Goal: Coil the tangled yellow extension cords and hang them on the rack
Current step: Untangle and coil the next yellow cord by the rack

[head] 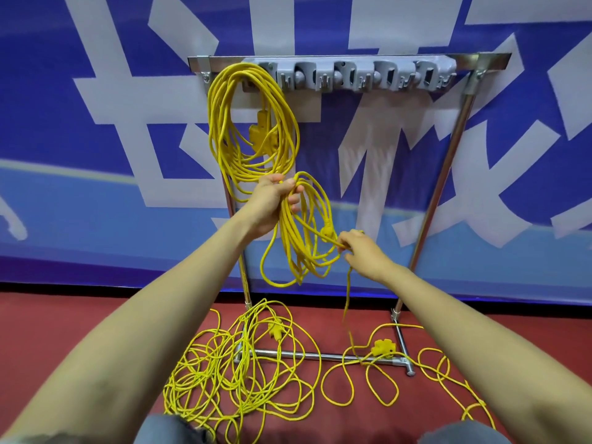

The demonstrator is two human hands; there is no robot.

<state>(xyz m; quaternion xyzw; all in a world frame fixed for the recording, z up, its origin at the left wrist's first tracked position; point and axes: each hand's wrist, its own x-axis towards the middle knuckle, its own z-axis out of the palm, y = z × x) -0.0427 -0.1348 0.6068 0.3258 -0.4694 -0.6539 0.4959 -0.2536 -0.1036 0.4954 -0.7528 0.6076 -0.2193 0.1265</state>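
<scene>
Head view: nearest, a tangled cord (230, 373) sprawls on the red floor (64, 331) across the base bar of the rack (448, 155); a looser cord (358, 379) with a plug block lies to its right; higher, the left hand (272, 200) grips the top of a half-made coil (307, 238), fingers curled round its loops; the right hand (362, 251) pinches a strand beside the coil's lower part, trailing floorward; beyond, a finished coil (253, 123) hangs at the rack's left end before a blue banner (96, 91).
</scene>
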